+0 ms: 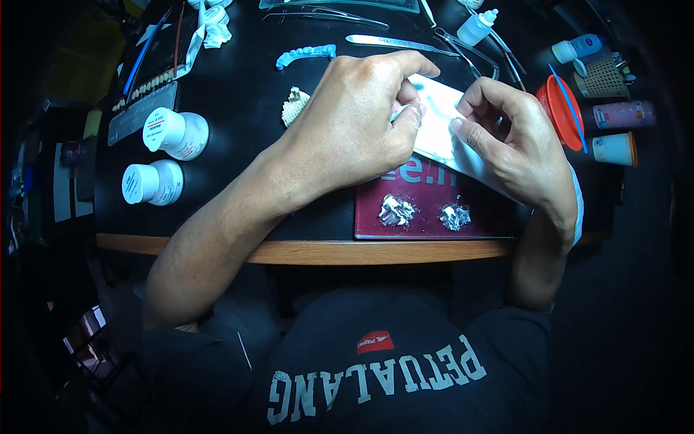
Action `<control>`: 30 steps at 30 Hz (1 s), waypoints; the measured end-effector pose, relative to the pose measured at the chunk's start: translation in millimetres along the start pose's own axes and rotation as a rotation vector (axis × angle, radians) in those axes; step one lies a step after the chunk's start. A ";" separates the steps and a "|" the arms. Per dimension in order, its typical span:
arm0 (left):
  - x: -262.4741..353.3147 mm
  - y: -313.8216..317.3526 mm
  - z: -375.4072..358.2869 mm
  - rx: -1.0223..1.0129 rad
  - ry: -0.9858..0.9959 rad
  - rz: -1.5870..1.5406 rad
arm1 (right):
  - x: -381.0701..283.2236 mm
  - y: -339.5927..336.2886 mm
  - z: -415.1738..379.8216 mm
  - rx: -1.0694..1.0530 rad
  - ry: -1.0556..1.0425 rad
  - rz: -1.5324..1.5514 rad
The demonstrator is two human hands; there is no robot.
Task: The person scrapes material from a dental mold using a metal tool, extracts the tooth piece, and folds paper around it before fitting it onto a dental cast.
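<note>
My left hand (361, 119) is closed, thumb against fingers, at the left edge of a white tissue-like sheet (439, 119). My right hand (517, 137) pinches the same sheet farther right. The sheet trails under my right wrist and over the table's front edge. What lies inside the left pinch is partly hidden. Beneath the sheet is a maroon book or folder (369, 192) with pale lettering. Two crumpled grey-white clumps (396, 210) sit on its near part. A cream, rough-surfaced piece (295, 105) shows just behind my left wrist.
Two white jars (189, 136) (168, 182) stand left, below a tooth shade guide (148, 100). A blue dental arch piece (305, 56), tweezers (325, 14) and a metal scalpel-like tool (401, 45) lie behind. Right are a dropper bottle (477, 27), red bowl (553, 112) and cup (614, 149).
</note>
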State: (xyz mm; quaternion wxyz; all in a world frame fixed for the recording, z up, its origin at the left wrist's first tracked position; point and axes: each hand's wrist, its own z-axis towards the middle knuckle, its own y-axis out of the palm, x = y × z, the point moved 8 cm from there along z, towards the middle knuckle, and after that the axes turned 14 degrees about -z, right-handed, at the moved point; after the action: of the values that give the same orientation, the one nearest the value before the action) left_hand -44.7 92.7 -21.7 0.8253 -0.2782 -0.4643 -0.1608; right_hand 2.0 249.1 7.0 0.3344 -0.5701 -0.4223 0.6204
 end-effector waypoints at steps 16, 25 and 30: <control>2.5 -4.1 0.2 -0.008 -0.041 -0.005 | 18.3 5.2 3.7 -0.025 0.076 0.168; 3.0 -4.7 0.2 -0.013 -0.040 0.011 | 26.4 9.8 7.0 -0.019 0.037 0.157; 4.6 -6.2 0.4 -0.002 -0.027 0.024 | 29.3 11.6 7.9 -0.014 0.036 0.198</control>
State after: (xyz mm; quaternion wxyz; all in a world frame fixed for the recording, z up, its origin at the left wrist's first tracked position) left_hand -45.8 88.0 -15.7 0.8205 -0.2868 -0.4719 -0.1477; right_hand -8.7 269.4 -16.0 0.2750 -0.6225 -0.3620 0.6371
